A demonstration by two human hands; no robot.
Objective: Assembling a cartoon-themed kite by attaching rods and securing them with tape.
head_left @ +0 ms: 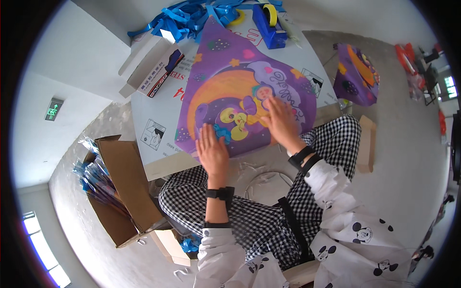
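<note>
A purple kite-shaped sheet [218, 62] lies spread over the table, its pointed end toward the far side. Printed on it are an orange crescent moon, a yellow cartoon figure, stars and berries. My left hand [212, 151] rests flat near the sheet's near-left edge, fingers stretched out. To the right, my right hand [282, 121] lies on the print with its fingers extended and slightly blurred. Neither hand grips anything. Beyond the sheet's tip is a heap of blue ribbons [185, 21]. At the far right of the table stands a blue tape dispenser [270, 31] with a yellow roll.
An open carton [156, 69] sits at the table's left. A similar purple printed sheet [356, 74] is off the right edge. On the floor at left, a cardboard box [127, 187] holds several plastic-wrapped packets. A cardboard piece [367, 144] is beside my right knee.
</note>
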